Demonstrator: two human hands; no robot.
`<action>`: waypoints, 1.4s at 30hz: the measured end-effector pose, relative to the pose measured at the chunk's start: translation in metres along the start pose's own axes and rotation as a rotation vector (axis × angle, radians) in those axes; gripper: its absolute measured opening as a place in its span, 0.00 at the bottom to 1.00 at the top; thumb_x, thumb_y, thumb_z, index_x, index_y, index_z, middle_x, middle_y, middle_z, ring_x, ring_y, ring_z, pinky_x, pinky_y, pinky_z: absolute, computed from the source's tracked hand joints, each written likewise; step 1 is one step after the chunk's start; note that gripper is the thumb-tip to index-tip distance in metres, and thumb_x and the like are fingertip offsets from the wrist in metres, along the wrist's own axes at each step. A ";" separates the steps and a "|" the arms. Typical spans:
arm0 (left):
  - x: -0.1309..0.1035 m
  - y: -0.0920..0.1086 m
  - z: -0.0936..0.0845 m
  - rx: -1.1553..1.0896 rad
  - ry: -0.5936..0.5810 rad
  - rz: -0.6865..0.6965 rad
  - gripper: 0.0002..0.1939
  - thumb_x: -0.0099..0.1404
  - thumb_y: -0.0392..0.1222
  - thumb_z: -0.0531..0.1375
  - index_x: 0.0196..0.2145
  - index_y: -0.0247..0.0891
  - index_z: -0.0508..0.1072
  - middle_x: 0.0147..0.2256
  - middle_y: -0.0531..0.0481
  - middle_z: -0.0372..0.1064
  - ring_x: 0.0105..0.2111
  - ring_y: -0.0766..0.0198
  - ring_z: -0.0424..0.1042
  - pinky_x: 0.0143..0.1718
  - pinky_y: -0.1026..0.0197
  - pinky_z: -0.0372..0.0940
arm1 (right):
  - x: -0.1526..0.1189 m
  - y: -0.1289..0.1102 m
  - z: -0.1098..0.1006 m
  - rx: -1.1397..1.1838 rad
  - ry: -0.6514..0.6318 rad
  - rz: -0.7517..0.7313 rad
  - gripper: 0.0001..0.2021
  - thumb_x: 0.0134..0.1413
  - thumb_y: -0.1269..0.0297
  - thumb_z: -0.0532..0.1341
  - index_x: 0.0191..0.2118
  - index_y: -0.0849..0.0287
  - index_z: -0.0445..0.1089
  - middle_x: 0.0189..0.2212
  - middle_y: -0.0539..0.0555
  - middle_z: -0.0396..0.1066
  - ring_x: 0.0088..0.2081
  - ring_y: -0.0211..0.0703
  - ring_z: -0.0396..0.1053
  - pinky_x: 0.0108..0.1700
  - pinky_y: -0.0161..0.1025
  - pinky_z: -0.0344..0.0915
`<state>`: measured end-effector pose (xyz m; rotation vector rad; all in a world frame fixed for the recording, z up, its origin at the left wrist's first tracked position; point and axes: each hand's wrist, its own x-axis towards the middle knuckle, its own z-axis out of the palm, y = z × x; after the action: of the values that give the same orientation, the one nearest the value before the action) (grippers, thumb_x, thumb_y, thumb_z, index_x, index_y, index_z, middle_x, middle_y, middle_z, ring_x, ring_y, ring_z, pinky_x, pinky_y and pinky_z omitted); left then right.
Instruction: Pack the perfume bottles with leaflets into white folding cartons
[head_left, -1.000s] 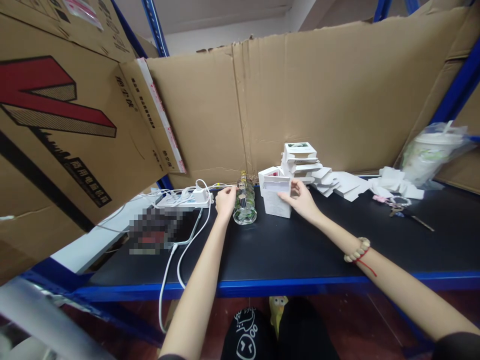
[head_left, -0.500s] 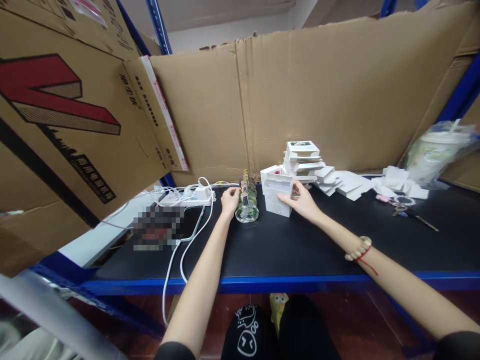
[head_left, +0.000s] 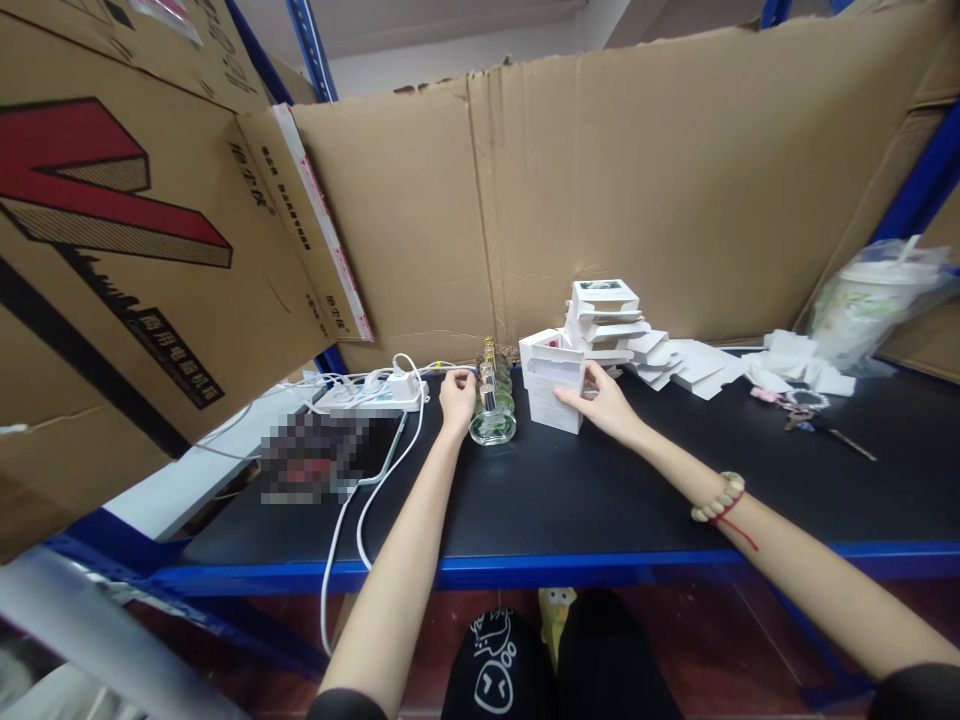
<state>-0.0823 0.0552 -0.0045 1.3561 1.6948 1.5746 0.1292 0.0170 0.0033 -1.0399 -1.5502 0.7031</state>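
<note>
My left hand (head_left: 457,398) rests against the left side of a clear glass bottle (head_left: 493,408) with a gold top that stands on the black shelf (head_left: 570,490). My right hand (head_left: 604,402) holds a small white open box (head_left: 553,394) upright just right of the bottle. A second open white box (head_left: 541,345) stands right behind it. Behind them rises a stack of white boxes (head_left: 604,318).
Flat white box blanks (head_left: 690,366) lie spread to the right, then crumpled white paper (head_left: 795,368), keys (head_left: 806,410) and a bagged drink cup (head_left: 870,305). A white power strip (head_left: 367,396) with cables and a blurred tablet (head_left: 330,455) lie left. Cardboard walls (head_left: 600,200) enclose the shelf.
My left hand has closed in slightly on the bottle's left side. My right hand and the white box have stayed put; the view shifted a little.
</note>
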 end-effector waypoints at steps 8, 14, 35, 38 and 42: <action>0.001 0.000 0.006 -0.118 -0.185 0.076 0.11 0.58 0.32 0.52 0.36 0.35 0.72 0.38 0.46 0.71 0.37 0.63 0.69 0.41 0.62 0.64 | -0.001 -0.002 0.000 0.009 -0.014 0.013 0.20 0.33 0.54 0.65 0.34 0.55 0.61 0.36 0.54 0.70 0.41 0.48 0.68 0.42 0.47 0.67; 0.004 -0.002 0.005 -0.100 -0.177 0.119 0.09 0.58 0.31 0.52 0.32 0.37 0.72 0.38 0.48 0.68 0.43 0.62 0.66 0.49 0.59 0.59 | -0.002 -0.003 0.000 0.013 -0.026 0.034 0.20 0.33 0.53 0.65 0.34 0.55 0.61 0.36 0.54 0.70 0.41 0.48 0.68 0.43 0.48 0.67; -0.001 0.008 -0.001 0.066 -0.124 0.077 0.15 0.60 0.47 0.53 0.24 0.39 0.74 0.26 0.50 0.73 0.35 0.57 0.71 0.39 0.61 0.61 | 0.001 0.004 -0.003 0.006 -0.051 0.024 0.18 0.36 0.55 0.65 0.35 0.55 0.62 0.36 0.53 0.70 0.41 0.47 0.68 0.43 0.48 0.67; -0.001 0.009 -0.003 0.097 -0.124 0.114 0.11 0.59 0.42 0.55 0.26 0.38 0.75 0.28 0.50 0.74 0.34 0.58 0.71 0.39 0.63 0.62 | 0.001 0.004 -0.003 0.005 -0.042 0.025 0.18 0.36 0.55 0.65 0.35 0.55 0.62 0.36 0.53 0.70 0.42 0.47 0.68 0.44 0.48 0.67; 0.000 0.010 -0.004 0.097 -0.139 0.142 0.07 0.56 0.35 0.57 0.29 0.38 0.76 0.32 0.49 0.75 0.35 0.60 0.72 0.39 0.63 0.63 | 0.000 0.002 -0.001 -0.009 -0.022 0.041 0.19 0.35 0.55 0.65 0.34 0.55 0.62 0.35 0.53 0.70 0.41 0.48 0.68 0.44 0.49 0.66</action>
<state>-0.0821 0.0515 0.0059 1.6268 1.6407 1.4511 0.1308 0.0178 0.0018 -1.0762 -1.5559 0.7383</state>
